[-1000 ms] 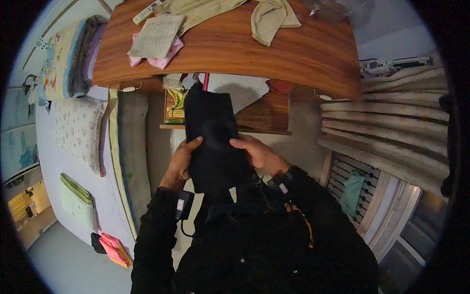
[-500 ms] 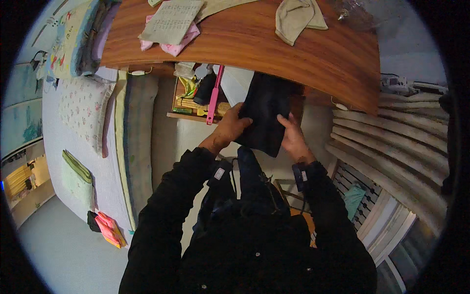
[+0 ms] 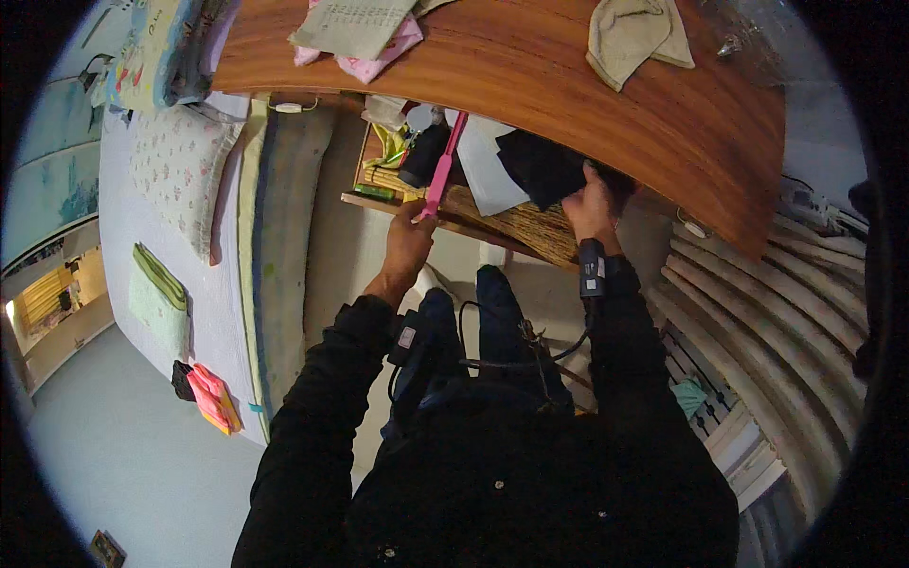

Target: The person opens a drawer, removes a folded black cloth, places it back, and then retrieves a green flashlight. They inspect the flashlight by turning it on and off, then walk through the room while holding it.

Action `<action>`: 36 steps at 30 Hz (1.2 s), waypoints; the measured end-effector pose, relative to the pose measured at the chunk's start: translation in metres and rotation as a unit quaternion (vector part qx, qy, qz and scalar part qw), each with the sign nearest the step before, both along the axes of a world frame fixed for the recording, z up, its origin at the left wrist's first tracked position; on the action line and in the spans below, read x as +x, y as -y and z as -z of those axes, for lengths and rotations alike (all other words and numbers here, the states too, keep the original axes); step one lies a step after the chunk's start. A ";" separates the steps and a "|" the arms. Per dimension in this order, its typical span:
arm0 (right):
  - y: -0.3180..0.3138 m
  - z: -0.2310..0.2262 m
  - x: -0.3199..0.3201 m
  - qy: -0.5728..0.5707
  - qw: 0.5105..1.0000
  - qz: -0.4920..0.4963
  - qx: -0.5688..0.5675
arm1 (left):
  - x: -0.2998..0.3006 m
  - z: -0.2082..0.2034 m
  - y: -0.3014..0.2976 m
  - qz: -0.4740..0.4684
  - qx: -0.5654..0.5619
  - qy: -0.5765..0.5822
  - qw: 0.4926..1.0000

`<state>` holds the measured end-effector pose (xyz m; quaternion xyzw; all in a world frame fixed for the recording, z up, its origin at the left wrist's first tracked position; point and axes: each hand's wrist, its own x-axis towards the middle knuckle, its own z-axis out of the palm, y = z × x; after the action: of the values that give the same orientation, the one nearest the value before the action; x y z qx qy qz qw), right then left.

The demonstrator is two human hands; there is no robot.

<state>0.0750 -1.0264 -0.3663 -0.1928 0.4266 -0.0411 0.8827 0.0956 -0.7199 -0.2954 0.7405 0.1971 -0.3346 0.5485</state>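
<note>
A pulled-out drawer holds a flat black piece that looks like folded cloth, on its right side over white paper. My right hand is at the black cloth's right end, thumb upward, its fingers partly hidden. My left hand is closed at the drawer's front edge, by the lower end of a pink strip. Left of the strip lie a dark rolled item and a yellow packet. Woven straw-like matting shows along the drawer's front.
Above the drawer is a wooden desktop with beige cloth, paper and pink cloth. A bed with a pillow stands at the left. A beige curtain hangs at the right.
The black cloth has gone from between both hands down into the drawer. My left hand has let go of it and moved to the drawer's front; my right hand stays with it.
</note>
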 end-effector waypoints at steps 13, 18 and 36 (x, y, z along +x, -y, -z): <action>0.005 -0.017 -0.075 0.020 0.924 -0.378 0.049 | -0.001 0.015 0.019 -0.015 -0.160 -0.105 0.981; -0.018 -0.043 -0.128 -0.017 0.892 -0.432 0.133 | -0.005 0.018 0.010 -0.043 -0.121 -0.119 0.985; -0.066 -0.002 -0.154 -0.080 0.977 -0.020 0.197 | 0.011 0.030 -0.026 -0.057 -0.157 -0.049 0.985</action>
<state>-0.0794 -0.9606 -0.3642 -0.0267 0.4912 0.0768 0.8673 0.1062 -0.6944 -0.3257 0.6153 0.2106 -0.3651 0.6661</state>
